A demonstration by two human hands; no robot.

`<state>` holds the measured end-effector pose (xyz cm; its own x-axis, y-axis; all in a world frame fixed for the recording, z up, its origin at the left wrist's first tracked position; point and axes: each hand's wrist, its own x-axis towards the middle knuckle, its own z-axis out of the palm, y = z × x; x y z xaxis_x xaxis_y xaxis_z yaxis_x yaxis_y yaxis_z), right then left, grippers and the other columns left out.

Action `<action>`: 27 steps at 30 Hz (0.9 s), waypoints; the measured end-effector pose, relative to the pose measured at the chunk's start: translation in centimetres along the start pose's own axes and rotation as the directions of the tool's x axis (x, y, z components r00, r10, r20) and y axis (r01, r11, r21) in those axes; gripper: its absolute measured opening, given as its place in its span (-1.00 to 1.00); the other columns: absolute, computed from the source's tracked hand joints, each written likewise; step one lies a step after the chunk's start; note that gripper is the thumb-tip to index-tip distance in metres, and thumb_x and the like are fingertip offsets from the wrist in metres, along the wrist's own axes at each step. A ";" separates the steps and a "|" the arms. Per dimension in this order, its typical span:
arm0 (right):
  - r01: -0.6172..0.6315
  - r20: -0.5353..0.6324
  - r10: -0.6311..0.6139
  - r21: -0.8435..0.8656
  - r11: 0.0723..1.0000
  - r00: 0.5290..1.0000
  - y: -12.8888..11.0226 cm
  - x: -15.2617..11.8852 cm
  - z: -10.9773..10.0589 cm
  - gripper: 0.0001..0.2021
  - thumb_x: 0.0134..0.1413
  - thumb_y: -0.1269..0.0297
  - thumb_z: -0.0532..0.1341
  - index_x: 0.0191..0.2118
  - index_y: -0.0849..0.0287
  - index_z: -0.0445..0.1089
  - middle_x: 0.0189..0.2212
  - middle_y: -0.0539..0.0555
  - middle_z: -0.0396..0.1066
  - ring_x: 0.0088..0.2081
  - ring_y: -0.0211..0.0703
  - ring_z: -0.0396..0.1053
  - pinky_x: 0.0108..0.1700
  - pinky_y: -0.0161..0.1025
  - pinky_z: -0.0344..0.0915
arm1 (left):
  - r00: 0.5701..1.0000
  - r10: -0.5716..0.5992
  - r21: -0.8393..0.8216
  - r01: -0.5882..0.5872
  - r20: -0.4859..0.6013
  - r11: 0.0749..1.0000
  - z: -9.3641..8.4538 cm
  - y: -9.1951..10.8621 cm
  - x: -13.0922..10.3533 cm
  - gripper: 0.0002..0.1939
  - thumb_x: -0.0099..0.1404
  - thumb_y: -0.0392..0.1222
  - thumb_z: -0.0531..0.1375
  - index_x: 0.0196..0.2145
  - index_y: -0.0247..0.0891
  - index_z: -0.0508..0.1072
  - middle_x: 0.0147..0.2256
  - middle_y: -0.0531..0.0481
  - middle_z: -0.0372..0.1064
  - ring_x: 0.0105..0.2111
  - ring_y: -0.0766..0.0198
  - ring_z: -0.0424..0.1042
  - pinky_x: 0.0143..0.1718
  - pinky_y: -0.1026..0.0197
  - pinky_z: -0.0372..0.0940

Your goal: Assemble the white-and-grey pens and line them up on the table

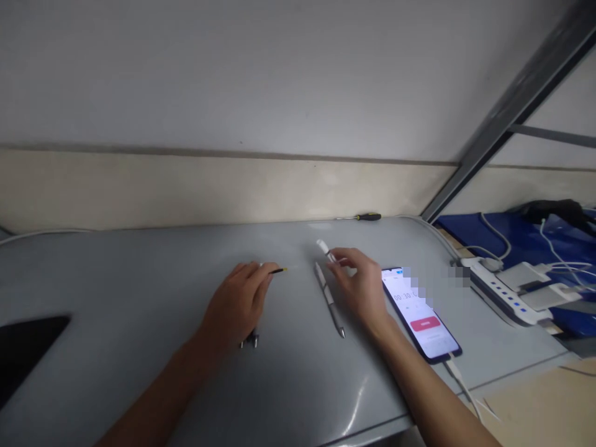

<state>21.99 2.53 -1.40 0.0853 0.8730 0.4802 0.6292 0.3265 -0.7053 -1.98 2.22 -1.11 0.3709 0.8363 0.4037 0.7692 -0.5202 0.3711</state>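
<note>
My left hand (239, 301) rests low over the grey desk with its fingers closed on a thin dark pen refill (278, 270) with a yellowish tip. Small metallic pieces (252, 340) show beside the wrist side of that hand, partly hidden by it. My right hand (357, 282) pinches a white pen part (322, 246) with a dark ring, its rounded end pointing up and left. Between both hands lies a white and grey pen (329, 299) with a silver tip toward me.
Right of my right hand lies a lit phone (423, 316) with a timer and a cable plugged in. A white power strip (503, 295) with chargers stands farther right. A screwdriver (367, 216) lies by the wall. A dark flat object (28, 347) is at the left.
</note>
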 end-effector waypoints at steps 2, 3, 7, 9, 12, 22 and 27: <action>-0.088 0.017 0.087 0.071 0.994 0.996 -0.2 0.0 0.0 -0.85 0.10 0.34 0.26 -0.18 0.16 0.48 -0.34 0.04 0.50 -0.38 -0.16 0.46 -0.34 -0.27 0.31 | 1.000 -0.002 0.004 0.002 0.001 1.000 0.0 0.0 0.0 -0.68 0.47 -0.17 -0.09 -0.06 -0.24 0.43 -0.27 -0.06 0.42 -0.24 0.15 0.37 -0.22 0.12 0.28; -0.101 0.030 0.099 0.085 0.991 0.995 -0.3 0.0 0.1 -0.85 0.10 0.33 0.26 -0.18 0.16 0.48 -0.34 0.03 0.51 -0.39 -0.16 0.47 -0.35 -0.28 0.30 | 1.000 -0.001 0.003 0.001 0.007 1.000 0.0 0.1 0.0 -0.68 0.47 -0.17 -0.09 -0.06 -0.24 0.43 -0.27 -0.06 0.42 -0.24 0.15 0.37 -0.22 0.12 0.28; 0.040 0.045 -0.041 0.006 0.999 0.998 -0.2 -0.2 0.2 -0.85 0.13 0.38 0.22 -0.18 0.15 0.49 -0.29 0.07 0.51 -0.31 -0.13 0.46 -0.24 -0.23 0.31 | 1.000 0.007 0.011 -0.008 0.025 1.000 0.0 0.1 0.0 -0.67 0.47 -0.18 -0.09 -0.05 -0.24 0.43 -0.27 -0.07 0.43 -0.23 0.13 0.37 -0.20 0.09 0.29; 0.122 0.057 -0.117 -0.089 0.989 0.992 0.1 -0.2 0.3 -0.84 0.14 0.41 0.21 -0.20 0.13 0.52 -0.28 0.10 0.50 -0.25 -0.09 0.44 -0.17 -0.17 0.30 | 1.000 0.005 0.011 -0.005 0.026 1.000 0.0 0.1 0.1 -0.67 0.47 -0.19 -0.09 -0.03 -0.24 0.43 -0.27 -0.06 0.43 -0.22 0.13 0.37 -0.19 0.10 0.30; 0.185 0.092 -0.169 -0.201 0.962 0.981 0.6 -0.2 0.3 -0.82 0.13 0.44 0.22 -0.22 0.10 0.54 -0.29 0.12 0.48 -0.21 -0.04 0.40 -0.13 -0.12 0.27 | 1.000 -0.001 0.017 0.001 0.024 1.000 0.0 0.2 0.1 -0.67 0.47 -0.18 -0.09 -0.04 -0.22 0.43 -0.27 -0.05 0.43 -0.24 0.14 0.36 -0.20 0.10 0.30; 0.294 0.169 -0.259 -0.234 0.927 0.951 -0.2 -0.6 0.7 -0.80 0.17 0.44 0.24 -0.15 0.03 0.53 -0.25 0.08 0.45 -0.19 -0.06 0.33 -0.11 -0.09 0.13 | 0.998 0.019 -0.009 -0.019 0.066 1.000 0.3 0.7 0.1 -0.69 0.46 -0.18 -0.08 -0.07 -0.19 0.43 -0.26 -0.05 0.45 -0.22 0.13 0.37 -0.11 0.02 0.30; 0.357 0.249 -0.313 -0.157 0.921 0.917 -0.7 -0.7 0.8 -0.83 0.16 0.46 0.24 -0.19 0.08 0.51 -0.26 0.07 0.48 -0.19 -0.07 0.33 -0.11 -0.09 0.13 | 0.996 0.024 -0.038 -0.021 0.091 0.999 0.3 0.9 0.0 -0.72 0.45 -0.17 -0.05 -0.23 -0.24 0.43 -0.32 -0.05 0.45 -0.27 0.15 0.39 -0.19 0.06 0.33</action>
<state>20.88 1.94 -1.68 -0.3106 0.7883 0.5311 0.7313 0.5551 -0.3963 -1.10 1.78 -0.99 0.4354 0.8358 0.3346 0.7411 -0.5437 0.3938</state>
